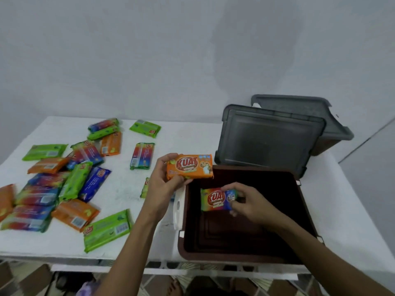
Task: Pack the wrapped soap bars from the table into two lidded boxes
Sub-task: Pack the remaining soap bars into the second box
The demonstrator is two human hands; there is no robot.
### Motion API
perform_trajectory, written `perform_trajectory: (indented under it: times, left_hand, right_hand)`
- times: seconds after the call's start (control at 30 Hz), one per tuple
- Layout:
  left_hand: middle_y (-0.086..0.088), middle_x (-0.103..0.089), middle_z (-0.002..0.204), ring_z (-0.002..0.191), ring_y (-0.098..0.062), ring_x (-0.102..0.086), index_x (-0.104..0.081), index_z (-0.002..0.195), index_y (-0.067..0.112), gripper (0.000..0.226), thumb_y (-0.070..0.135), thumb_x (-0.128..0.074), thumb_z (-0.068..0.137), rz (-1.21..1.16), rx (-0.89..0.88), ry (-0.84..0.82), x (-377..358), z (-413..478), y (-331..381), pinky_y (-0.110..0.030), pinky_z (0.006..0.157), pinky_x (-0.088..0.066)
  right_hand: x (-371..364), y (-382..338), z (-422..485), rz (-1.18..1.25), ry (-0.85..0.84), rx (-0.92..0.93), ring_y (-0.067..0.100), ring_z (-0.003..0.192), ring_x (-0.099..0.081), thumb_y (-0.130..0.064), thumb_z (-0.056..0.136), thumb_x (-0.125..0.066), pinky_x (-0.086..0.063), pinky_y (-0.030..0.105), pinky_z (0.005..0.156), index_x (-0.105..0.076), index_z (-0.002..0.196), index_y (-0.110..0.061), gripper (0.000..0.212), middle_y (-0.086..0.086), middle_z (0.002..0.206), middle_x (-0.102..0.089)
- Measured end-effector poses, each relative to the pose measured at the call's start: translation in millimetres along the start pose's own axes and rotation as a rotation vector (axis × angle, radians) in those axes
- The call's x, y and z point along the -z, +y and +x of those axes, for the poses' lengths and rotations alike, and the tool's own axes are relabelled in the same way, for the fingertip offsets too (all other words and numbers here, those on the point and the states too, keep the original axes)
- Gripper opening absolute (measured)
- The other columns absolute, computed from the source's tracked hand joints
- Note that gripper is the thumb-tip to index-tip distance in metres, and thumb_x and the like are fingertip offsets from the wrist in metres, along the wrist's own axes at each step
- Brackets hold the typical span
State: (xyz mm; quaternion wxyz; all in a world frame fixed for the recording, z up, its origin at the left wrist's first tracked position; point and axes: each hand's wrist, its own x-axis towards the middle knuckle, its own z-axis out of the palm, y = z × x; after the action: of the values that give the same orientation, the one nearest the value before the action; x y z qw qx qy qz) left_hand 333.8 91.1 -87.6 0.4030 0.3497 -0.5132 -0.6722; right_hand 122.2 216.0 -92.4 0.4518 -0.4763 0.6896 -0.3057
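The left hand [164, 178] grips an orange Kuat soap bar [190, 166], thumb across its near face and fingers curled behind, holding it label-up above the table edge just beside the far left corner of the open brown box [235, 260]; the right hand [249, 201] reaches inside that box and pinches the right end of a rainbow-wrapped Kuat soap bar [215, 199] between thumb and fingertips, the bar lying flat near the box's far left corner; whether it touches the floor of the box cannot be told; a white latch [178, 210] sits on the box's left wall; a grey lid [269, 139] stands tilted behind the box, leaning against a second box [324, 144] that carries its own grey lid [299, 107]; on the white table [128, 195] to the left lie the loose soap bars [74, 184], green, orange, blue and rainbow wrappers, some overlapping in a heap, others apart; one rainbow bar [142, 155] lies alone near the left hand; a green bar [106, 229] rests near the front edge.
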Motion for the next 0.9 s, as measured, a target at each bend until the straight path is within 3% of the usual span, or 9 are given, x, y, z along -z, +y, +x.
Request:
perform_trajectory:
  times: [0.13, 0.27, 0.37, 0.43, 0.53, 0.63, 0.7, 0.8, 0.9]
  left_hand:
    - [-0.003, -0.062, 0.12, 0.113, -0.031, -0.061, -0.049, 0.124, 0.017, 0.051, -0.006, -0.061, 0.081, 0.058, -0.023, 0.01, 0, -3, -1, -0.047, 0.092, -0.055]
    - [-0.004, -0.06, 0.123, 0.113, -0.028, -0.06, -0.049, 0.125, 0.02, 0.051, -0.012, -0.055, 0.086, 0.103, -0.032, -0.006, -2, -4, 1, -0.041, 0.09, -0.056]
    - [-0.005, -0.059, 0.124, 0.111, -0.025, -0.06, -0.049, 0.125, 0.022, 0.052, -0.006, -0.058, 0.083, 0.126, -0.04, -0.032, -2, -5, 3, -0.04, 0.089, -0.056]
    - [-0.005, -0.058, 0.121, 0.11, -0.024, -0.06, -0.049, 0.125, 0.024, 0.053, -0.009, -0.057, 0.084, 0.157, -0.047, -0.064, -3, -4, 6, -0.039, 0.089, -0.056]
    - [-0.006, -0.058, 0.121, 0.111, -0.023, -0.06, -0.048, 0.125, 0.025, 0.054, -0.003, -0.06, 0.08, 0.218, -0.063, -0.091, -5, -3, 12, -0.04, 0.089, -0.056]
    - [-0.002, -0.058, 0.123, 0.114, -0.019, -0.059, -0.048, 0.127, 0.024, 0.057, 0.004, -0.065, 0.077, 0.236, -0.064, -0.181, -19, -6, 16, -0.039, 0.093, -0.054]
    - [0.0, -0.058, 0.122, 0.112, -0.013, -0.059, -0.046, 0.13, 0.025, 0.056, 0.001, -0.065, 0.083, 0.317, -0.106, -0.279, -33, -10, 17, -0.033, 0.093, -0.052]
    - [0.005, -0.051, 0.133, 0.121, -0.007, -0.051, -0.043, 0.134, 0.032, 0.054, 0.023, -0.061, 0.084, 0.746, -0.261, -0.401, -40, -8, 16, -0.028, 0.1, -0.046]
    - [0.002, -0.042, 0.146, 0.134, -0.015, -0.039, -0.051, 0.131, 0.03, 0.048, 0.029, -0.054, 0.083, 1.012, -0.375, -0.301, -29, -4, 7, -0.034, 0.11, -0.035]
  right_hand:
    - [-16, 17, 25, -0.009, -0.014, -0.116, 0.022, 0.095, -0.067, 0.005, 0.084, -0.063, -0.06, 0.042, 0.083, -0.058, 0.112, -0.021, 0.039, 0.016, 0.117, -0.061]
    - [-19, 26, 32, -0.368, 0.045, -0.078, 0.017, 0.08, -0.071, -0.005, 0.091, -0.058, -0.061, 0.033, 0.072, -0.055, 0.119, -0.024, 0.034, 0.014, 0.114, -0.061]
    - [-20, 20, 26, -0.579, 0.07, 0.015, 0.021, 0.091, -0.068, -0.021, 0.094, -0.058, -0.059, 0.037, 0.076, -0.056, 0.118, -0.022, 0.025, 0.011, 0.111, -0.067]
    - [-17, 10, 20, -0.686, 0.189, 0.082, 0.017, 0.084, -0.068, -0.028, 0.095, -0.055, -0.056, 0.031, 0.067, -0.057, 0.114, -0.02, 0.021, 0.005, 0.1, -0.07]
    - [-11, -13, 10, -0.373, 0.462, 0.259, 0.005, 0.063, -0.062, -0.022, 0.096, -0.057, -0.045, 0.015, 0.056, -0.058, 0.104, -0.021, 0.008, -0.009, 0.073, -0.063]
    - [-3, -36, 0, 0.377, 0.235, 0.223, 0.02, 0.088, -0.071, -0.016, 0.096, -0.057, -0.059, 0.03, 0.074, -0.053, 0.12, -0.035, 0.031, 0.005, 0.101, -0.068]
    - [4, -40, -5, 0.616, 0.131, 0.198, 0.03, 0.095, -0.071, -0.01, 0.094, -0.058, -0.061, 0.037, 0.078, -0.056, 0.123, -0.03, 0.035, 0.015, 0.115, -0.065]
    - [22, -28, -18, 0.613, 0.164, 0.158, 0.03, 0.104, -0.068, -0.004, 0.092, -0.059, -0.06, 0.037, 0.078, -0.064, 0.114, -0.012, 0.024, 0.017, 0.121, -0.062]
    - [40, -8, -36, 0.385, 0.248, 0.082, 0.023, 0.105, -0.067, -0.004, 0.092, -0.06, -0.06, 0.037, 0.078, -0.067, 0.109, -0.013, 0.02, 0.01, 0.117, -0.065]
